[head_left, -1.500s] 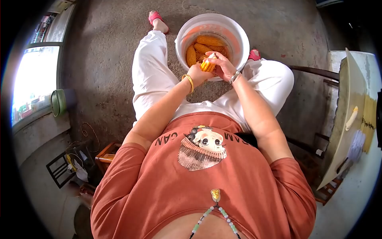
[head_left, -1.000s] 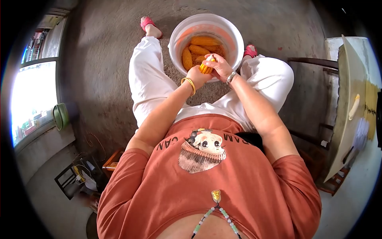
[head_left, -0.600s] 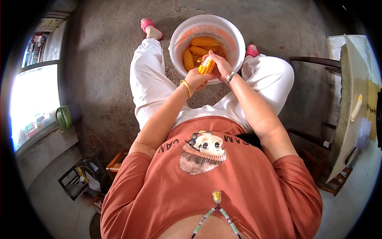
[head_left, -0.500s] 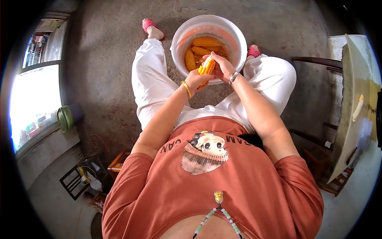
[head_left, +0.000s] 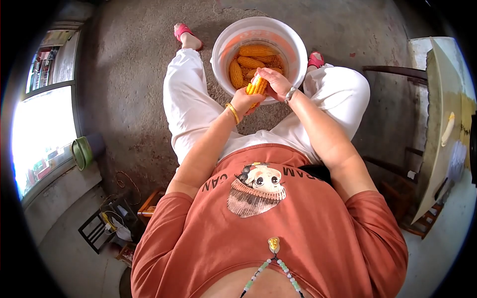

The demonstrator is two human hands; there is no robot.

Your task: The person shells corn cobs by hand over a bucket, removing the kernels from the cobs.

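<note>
Both hands were found engaged on one item, a yellow corn cob (head_left: pixel 257 85), situated over the near rim of a white bucket (head_left: pixel 299 57). The left hand (head_left: pixel 244 101) is closed around the lower end of the cob; a yellow bangle (head_left: pixel 232 113) is worn at that wrist. The right hand (head_left: pixel 275 84) is curled, its fingers laid against the cob's upper end, with a silver-coloured band (head_left: pixel 290 94) at the wrist. The cob is tilted, its upper end directed toward the bucket's interior. The bucket stands on the bare floor (head_left: pixel 131 79) between the person's legs, which are clad in white trousers (head_left: pixel 190 97). Inside it lie further cobs (head_left: pixel 257 50), at least three distinguishable, beside what appear to be loose kernels (head_left: pixel 275 62), though their small size prevents certainty. Pink sandals (head_left: pixel 316 60) are on the feet, either side of the bucket. A green container (head_left: pixel 82 152) is noted well apart, at far left.
</note>
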